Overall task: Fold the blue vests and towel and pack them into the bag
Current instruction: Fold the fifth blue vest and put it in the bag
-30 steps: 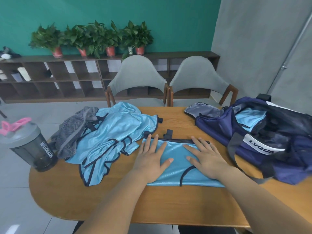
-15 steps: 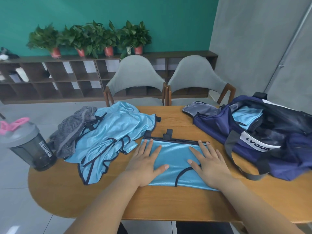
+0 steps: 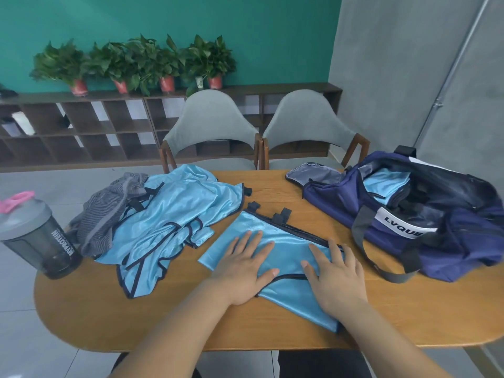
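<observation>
Folded vest [image 3: 275, 241]: table [image 3: 272, 192] centre, askew.
Left grip [image 3: 242, 271]: fingers straight, flat on it.
Right grip [image 3: 335, 276]: likewise flat on it.
Bag [image 3: 341, 200]: right, open, blue vest [image 3: 384, 184] inside.

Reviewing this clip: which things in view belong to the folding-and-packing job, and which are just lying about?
Job in hand: folded vest pressed flat under left hand and right hand; heap of unfolded vests; grey towel; bag, with a packed vest inside.

Lying about: shaker bottle; two chairs; potted plants; shelf.
</observation>
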The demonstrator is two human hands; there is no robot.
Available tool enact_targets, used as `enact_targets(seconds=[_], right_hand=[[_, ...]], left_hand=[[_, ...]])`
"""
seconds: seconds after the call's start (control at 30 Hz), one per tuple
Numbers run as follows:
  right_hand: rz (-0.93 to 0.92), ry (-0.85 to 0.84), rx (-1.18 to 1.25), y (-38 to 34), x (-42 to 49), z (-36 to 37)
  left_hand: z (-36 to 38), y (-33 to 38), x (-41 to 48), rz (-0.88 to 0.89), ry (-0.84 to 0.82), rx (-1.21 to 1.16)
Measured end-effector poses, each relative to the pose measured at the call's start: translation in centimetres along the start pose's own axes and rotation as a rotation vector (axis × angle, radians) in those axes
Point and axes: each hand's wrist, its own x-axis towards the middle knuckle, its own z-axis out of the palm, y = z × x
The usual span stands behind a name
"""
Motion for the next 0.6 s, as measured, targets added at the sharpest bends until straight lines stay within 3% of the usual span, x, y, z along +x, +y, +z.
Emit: enact_targets(seconds=[0.13,0.27,0.43,0.6], right_hand=[[-0.133,0.150,0.144,2.2,0.7,0.0],[-0.167,0.248,0.367,3.6,1.6,-0.1],[-0.184,0.160,0.327,4.0,3.8,-1.0],[-0.240,0.067,0.250,5.0,5.8,-2.8]], left_hand=[[-1.1,-1.8,0.0,0.087,0.054,0.025],[-1.1,1.1,-1.6,0.130,0.300,-0.132],[0.3,8.0,-3.3,0.397,0.264,-0.144],[0.5,11.6,-3.6,0.345,0.293,0.046]])
